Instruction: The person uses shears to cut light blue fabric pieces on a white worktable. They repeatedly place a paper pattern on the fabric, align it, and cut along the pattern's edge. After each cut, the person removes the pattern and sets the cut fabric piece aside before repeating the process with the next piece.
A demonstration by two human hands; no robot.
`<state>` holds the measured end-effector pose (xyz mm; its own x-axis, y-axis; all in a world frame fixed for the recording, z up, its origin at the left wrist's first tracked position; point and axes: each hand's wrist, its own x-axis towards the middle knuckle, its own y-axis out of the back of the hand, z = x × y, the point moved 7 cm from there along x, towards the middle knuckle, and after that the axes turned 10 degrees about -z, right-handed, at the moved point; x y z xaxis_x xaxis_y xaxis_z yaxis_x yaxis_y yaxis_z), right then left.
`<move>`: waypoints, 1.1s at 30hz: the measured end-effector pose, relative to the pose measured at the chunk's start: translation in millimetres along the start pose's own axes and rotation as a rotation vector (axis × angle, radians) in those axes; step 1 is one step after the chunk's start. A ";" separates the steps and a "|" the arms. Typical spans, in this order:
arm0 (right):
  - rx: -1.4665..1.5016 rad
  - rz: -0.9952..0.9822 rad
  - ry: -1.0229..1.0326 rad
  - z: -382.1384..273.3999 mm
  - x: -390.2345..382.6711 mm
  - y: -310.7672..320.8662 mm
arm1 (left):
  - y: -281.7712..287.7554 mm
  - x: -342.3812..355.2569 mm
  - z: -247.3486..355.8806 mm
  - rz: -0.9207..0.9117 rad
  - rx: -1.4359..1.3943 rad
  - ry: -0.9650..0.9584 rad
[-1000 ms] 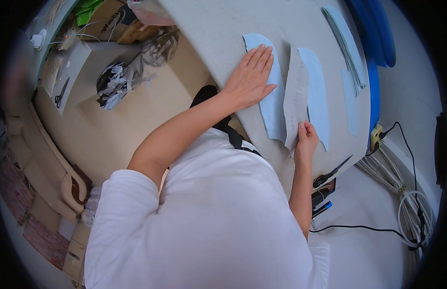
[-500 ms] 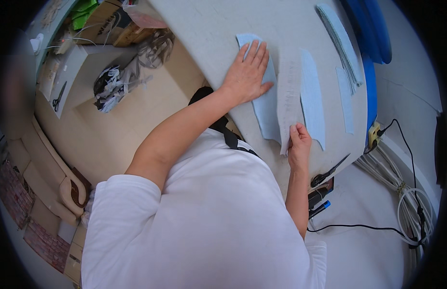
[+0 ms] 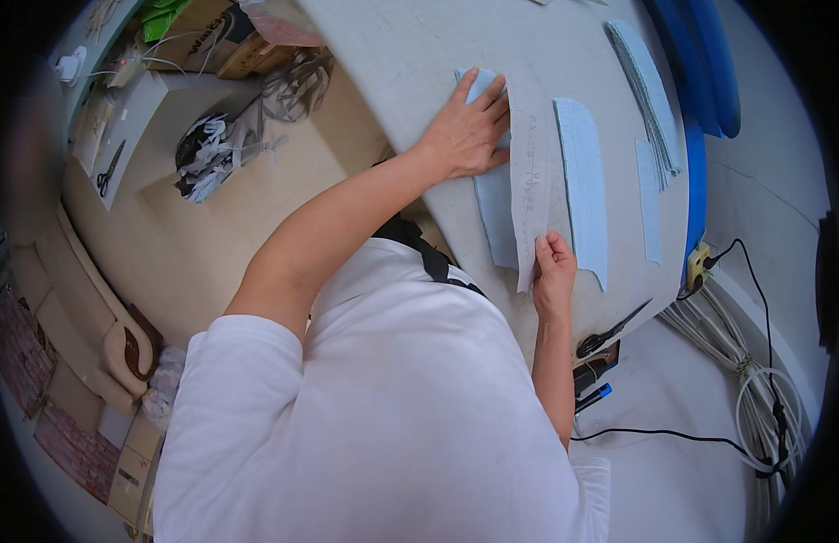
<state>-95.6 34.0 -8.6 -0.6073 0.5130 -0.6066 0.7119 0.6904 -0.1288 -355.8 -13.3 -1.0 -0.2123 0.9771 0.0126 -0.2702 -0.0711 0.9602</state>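
Observation:
My left hand (image 3: 469, 131) lies flat with fingers spread on a light blue fabric piece (image 3: 496, 217) near the table's left edge. A long white paper pattern (image 3: 535, 154) with faint markings stands partly lifted above that piece, its far part beside my left fingertips and covering some of them. My right hand (image 3: 555, 271) pinches the pattern's near end between thumb and fingers. Just right of the pattern lies a stack of light blue fabric pieces (image 3: 582, 195) with a rounded far end.
Farther right on the white table (image 3: 392, 54) lie another blue fabric stack (image 3: 641, 90) and a narrow blue strip (image 3: 650, 204). Black scissors (image 3: 611, 330) rest at the near right edge. A power socket (image 3: 697, 267) with cables sits beyond it. Fabric scraps (image 3: 207, 163) lie lower left.
The paper pattern has shifted left, over the blue piece and toward my left hand, and has turned so its markings show. My right hand moved slightly left with it.

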 end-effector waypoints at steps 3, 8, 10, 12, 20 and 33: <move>0.013 -0.001 -0.006 1.5 2.8 2.5 | 2.3 -0.2 -4.3 0.056 -0.039 0.029; 0.037 0.031 0.026 -4.7 4.2 2.4 | 15.8 -34.1 -42.6 0.260 -0.342 0.428; 0.042 0.037 0.036 -6.7 6.1 4.3 | 10.5 -43.0 -59.4 0.313 -0.471 0.632; 0.032 0.045 0.042 -7.7 8.5 5.6 | 11.1 -40.7 -75.9 0.394 -0.492 0.797; 0.051 0.084 0.055 -7.2 8.3 10.8 | 8.7 -16.1 -81.0 0.337 -0.508 0.838; 0.062 0.049 0.047 4.9 8.1 15.0 | 13.6 -11.5 -88.2 0.304 -0.895 0.750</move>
<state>-88.1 46.1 -19.3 -0.5860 0.5699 -0.5760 0.7608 0.6317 -0.1491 -439.9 -43.1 -12.7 -0.7927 0.5581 -0.2453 -0.6066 -0.6820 0.4086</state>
